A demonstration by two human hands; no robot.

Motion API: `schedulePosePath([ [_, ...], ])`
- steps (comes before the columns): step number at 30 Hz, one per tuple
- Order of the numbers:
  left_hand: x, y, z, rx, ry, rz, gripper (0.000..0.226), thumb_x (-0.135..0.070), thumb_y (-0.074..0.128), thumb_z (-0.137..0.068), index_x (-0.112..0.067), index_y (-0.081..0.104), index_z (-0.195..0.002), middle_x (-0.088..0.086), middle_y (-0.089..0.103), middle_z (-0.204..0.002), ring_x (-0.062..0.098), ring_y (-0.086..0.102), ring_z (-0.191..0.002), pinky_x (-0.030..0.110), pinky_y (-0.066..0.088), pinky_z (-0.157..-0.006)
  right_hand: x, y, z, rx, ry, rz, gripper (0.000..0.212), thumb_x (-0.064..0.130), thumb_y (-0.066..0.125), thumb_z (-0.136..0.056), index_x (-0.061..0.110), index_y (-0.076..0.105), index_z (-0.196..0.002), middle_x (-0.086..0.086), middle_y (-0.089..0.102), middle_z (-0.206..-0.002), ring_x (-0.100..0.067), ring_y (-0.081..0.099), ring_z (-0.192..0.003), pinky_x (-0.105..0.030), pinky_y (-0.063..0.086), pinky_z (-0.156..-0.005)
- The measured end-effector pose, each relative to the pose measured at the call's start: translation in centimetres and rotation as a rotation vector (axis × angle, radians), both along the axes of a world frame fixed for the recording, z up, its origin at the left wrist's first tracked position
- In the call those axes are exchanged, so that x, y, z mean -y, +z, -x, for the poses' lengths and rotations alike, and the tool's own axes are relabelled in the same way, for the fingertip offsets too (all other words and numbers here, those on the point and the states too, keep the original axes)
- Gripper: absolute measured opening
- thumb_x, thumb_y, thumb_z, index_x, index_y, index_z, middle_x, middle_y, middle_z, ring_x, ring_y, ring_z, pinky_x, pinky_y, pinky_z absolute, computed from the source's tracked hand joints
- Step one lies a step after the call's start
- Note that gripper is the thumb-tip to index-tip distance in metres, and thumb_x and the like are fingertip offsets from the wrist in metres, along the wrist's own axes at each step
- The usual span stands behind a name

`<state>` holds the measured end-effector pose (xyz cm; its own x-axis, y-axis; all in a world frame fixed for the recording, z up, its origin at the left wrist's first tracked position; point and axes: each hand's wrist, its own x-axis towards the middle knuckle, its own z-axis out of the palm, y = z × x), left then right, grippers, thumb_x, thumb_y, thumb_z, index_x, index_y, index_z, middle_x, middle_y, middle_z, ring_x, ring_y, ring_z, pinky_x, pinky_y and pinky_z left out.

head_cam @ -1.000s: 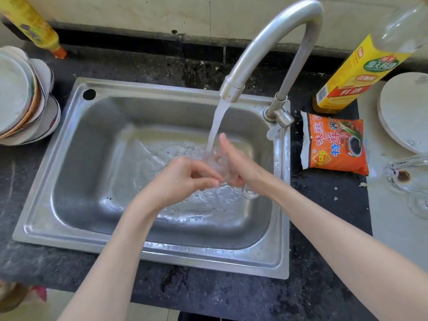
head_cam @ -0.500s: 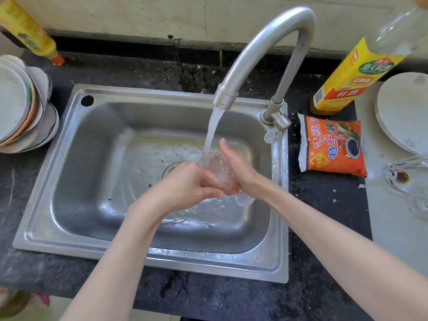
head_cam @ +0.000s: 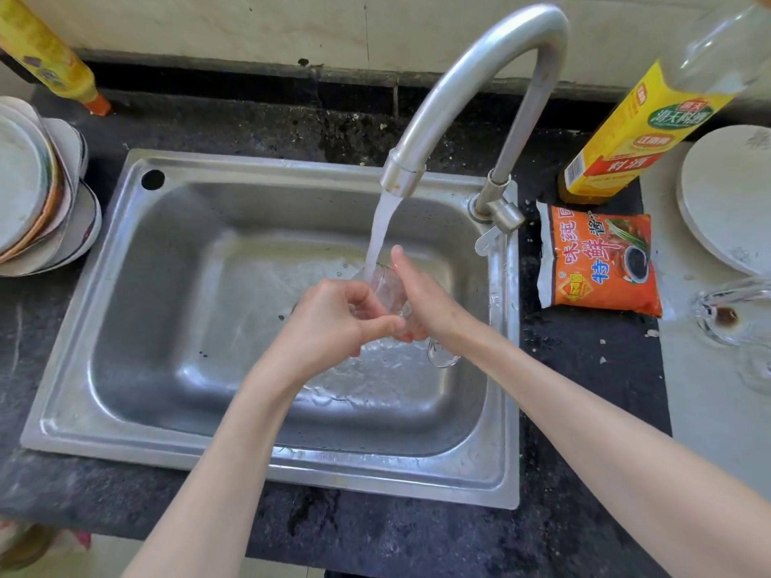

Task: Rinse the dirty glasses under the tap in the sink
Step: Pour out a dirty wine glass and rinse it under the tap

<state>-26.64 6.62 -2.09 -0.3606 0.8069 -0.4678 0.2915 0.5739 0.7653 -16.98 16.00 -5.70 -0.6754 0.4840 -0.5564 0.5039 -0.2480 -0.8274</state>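
Glass: we find a clear stemmed glass [head_cam: 386,287] held over the middle of the sink [head_cam: 137,310], tilted, its mouth towards 11 o'clock and its foot towards 5 o'clock.
Water: the stream [head_cam: 381,227] from the tap [head_cam: 479,68] falls onto the rim of the glass; the sink floor beneath is wet and rippled.
Left hand: we see the left hand [head_cam: 333,323] at 9 o'clock of the glass, its fingers curled about the bowl and the thumb lying across the front.
Right hand: the right hand [head_cam: 425,298] is at 3 o'clock of the glass, fingers pressed together and laid straight along the bowl, tips pointing to 11 o'clock. Whether the thumb grips the stem we cannot tell.
Tabletop: dark stone tabletop [head_cam: 375,536] surrounds the sink.
Plates: a stack of plates [head_cam: 37,194] sits at 9 o'clock of the sink; one plate [head_cam: 726,194] at 3 o'clock.
Bottles: a yellow-labelled bottle [head_cam: 638,131] stands at 2 o'clock, just behind an orange sauce packet [head_cam: 600,260]; another yellow bottle [head_cam: 46,56] at 10 o'clock.
Second glass: a stained glass [head_cam: 726,310] lies on its side at 3 o'clock, well apart from the sink.
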Motion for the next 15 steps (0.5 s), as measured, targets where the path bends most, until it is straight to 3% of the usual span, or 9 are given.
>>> schedulePosePath([
  [3, 0.08, -0.38, -0.14, 0.051, -0.029, 0.041, 0.009, -0.016, 0.074, -0.076, -0.023, 0.071, -0.070, -0.014, 0.069, -0.061, 0.011, 0.054, -0.045, 0.019, 0.041, -0.055, -0.10, -0.40, 0.31, 0.040, 0.008, -0.124, 0.064, 0.045, 0.017, -0.101, -0.001, 0.060, -0.094, -0.010, 0.063, -0.063, -0.010, 0.057, -0.047, -0.013, 0.036, -0.038],
  [5, 0.09, -0.27, 0.16, 0.147, -0.013, 0.059, 0.010, -0.008, 0.074, -0.076, -0.019, 0.074, -0.075, -0.006, 0.073, -0.071, 0.010, 0.053, -0.044, 0.023, 0.045, -0.058, -0.07, -0.60, 0.36, 0.050, 0.009, -0.121, 0.062, 0.045, 0.018, -0.101, -0.003, 0.057, -0.111, -0.010, 0.063, -0.074, -0.012, 0.058, -0.053, -0.011, 0.036, -0.039],
  [7, -0.16, -0.02, 0.30, 0.160, 0.024, 0.041, 0.010, -0.011, 0.079, -0.071, -0.016, 0.070, -0.066, -0.007, 0.070, -0.060, 0.008, 0.047, -0.043, 0.019, 0.042, -0.051, -0.10, -0.54, 0.30, 0.072, -0.008, -0.030, 0.058, 0.049, 0.017, -0.100, 0.008, 0.056, -0.110, 0.004, 0.055, -0.057, -0.003, 0.048, -0.042, -0.011, 0.033, -0.035],
  [10, -0.17, -0.08, 0.27, 0.059, 0.076, -0.020, 0.026, -0.024, 0.083, -0.064, -0.017, 0.059, -0.057, -0.011, 0.056, -0.045, 0.007, 0.044, -0.042, 0.017, 0.037, -0.045, -0.43, -0.33, 0.03, 0.060, -0.042, 0.214, 0.053, 0.054, 0.018, -0.098, 0.013, 0.049, -0.112, 0.005, 0.045, -0.034, -0.004, 0.042, -0.029, -0.013, 0.030, -0.032],
  [12, 0.07, 0.02, 0.48, 0.065, -0.023, -0.024, 0.018, -0.025, 0.079, -0.069, -0.021, 0.065, -0.059, -0.012, 0.057, -0.045, 0.005, 0.048, -0.044, 0.017, 0.037, -0.048, -0.88, -0.50, -0.17, 0.073, -0.012, 0.273, 0.063, 0.059, 0.020, -0.096, 0.007, 0.051, -0.112, 0.004, 0.046, -0.034, -0.009, 0.040, -0.028, -0.015, 0.029, -0.036],
  [15, 0.24, 0.00, 0.56, 0.037, -0.098, -0.044, 0.019, -0.027, 0.077, -0.072, -0.019, 0.067, -0.058, -0.009, 0.059, -0.048, 0.003, 0.048, -0.045, 0.016, 0.038, -0.052, -0.84, -0.51, -0.30, 0.058, 0.014, 0.345, 0.066, 0.065, 0.016, -0.093, 0.013, 0.055, -0.102, 0.002, 0.051, -0.039, -0.009, 0.042, -0.031, -0.018, 0.031, -0.040],
])
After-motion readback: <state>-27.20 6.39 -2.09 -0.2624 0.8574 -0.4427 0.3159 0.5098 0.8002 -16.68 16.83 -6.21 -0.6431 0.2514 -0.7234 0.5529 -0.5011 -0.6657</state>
